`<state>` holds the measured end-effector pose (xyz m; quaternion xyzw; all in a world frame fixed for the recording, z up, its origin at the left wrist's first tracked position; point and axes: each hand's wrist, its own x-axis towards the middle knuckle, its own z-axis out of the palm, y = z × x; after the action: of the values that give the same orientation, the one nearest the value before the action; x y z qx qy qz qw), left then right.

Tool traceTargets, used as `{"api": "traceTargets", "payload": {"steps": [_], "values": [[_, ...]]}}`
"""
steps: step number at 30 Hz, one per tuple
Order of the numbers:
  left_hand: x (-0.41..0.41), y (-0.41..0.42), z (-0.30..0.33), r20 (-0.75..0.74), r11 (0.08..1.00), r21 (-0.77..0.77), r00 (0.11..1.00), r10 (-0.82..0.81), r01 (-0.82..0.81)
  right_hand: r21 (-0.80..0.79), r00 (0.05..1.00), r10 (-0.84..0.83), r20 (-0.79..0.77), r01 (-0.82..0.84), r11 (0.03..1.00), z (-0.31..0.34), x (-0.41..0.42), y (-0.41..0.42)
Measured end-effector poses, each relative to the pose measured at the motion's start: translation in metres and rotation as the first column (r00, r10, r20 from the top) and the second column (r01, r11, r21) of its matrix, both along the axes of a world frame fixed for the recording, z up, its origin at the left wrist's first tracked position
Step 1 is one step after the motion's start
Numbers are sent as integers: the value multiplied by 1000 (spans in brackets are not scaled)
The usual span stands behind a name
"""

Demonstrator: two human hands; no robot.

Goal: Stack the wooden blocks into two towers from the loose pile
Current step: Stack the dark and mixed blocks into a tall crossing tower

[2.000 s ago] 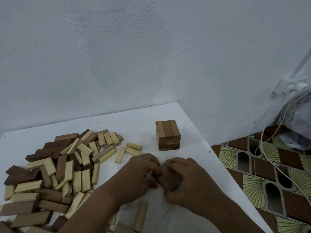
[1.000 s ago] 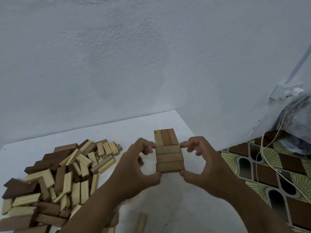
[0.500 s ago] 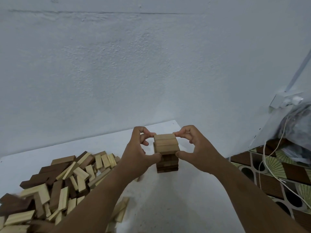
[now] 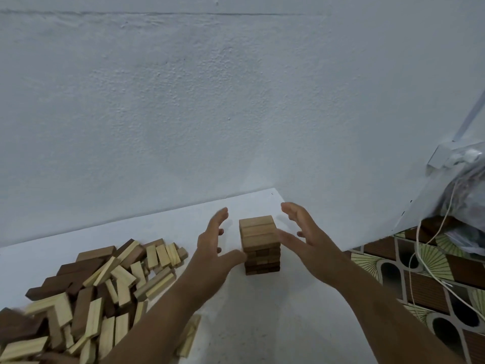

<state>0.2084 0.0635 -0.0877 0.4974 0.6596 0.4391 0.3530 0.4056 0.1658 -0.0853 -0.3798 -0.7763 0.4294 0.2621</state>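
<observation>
A short tower of brown wooden blocks [image 4: 259,245] stands on the white table [image 4: 262,324] near its far corner. The left hand [image 4: 214,241] and the right hand [image 4: 301,232] are on both sides of it, fingers spread wide, holding nothing. The loose pile of light and dark wooden blocks [image 4: 91,292] lies at the left.

No text, label, brand or number can be read anywhere (not on blocks [image 4: 86,306], wall or table).
</observation>
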Motion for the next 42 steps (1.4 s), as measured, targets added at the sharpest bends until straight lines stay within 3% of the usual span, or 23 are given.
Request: {"api": "traceTargets", "payload": {"steps": [3, 8, 28, 42], "values": [[14, -4, -2, -150, 988, -142, 988, 39, -61, -18, 994, 37, 107, -35, 999, -10, -3, -6], [36, -6, 2, -378, 986, -162, 925, -25, -40, 116, 965, 50, 258, -82, 990, -23, -11, -8], [35, -4, -1, -515, 985, -142, 857, 14, -101, 176, 959, 13, 282, -65, 982, -25, -12, -10], [37, -6, 7, -478, 979, -172, 878, 13, -108, 137, 953, 44, 300, -88, 987, -23, -10, -7]]}}
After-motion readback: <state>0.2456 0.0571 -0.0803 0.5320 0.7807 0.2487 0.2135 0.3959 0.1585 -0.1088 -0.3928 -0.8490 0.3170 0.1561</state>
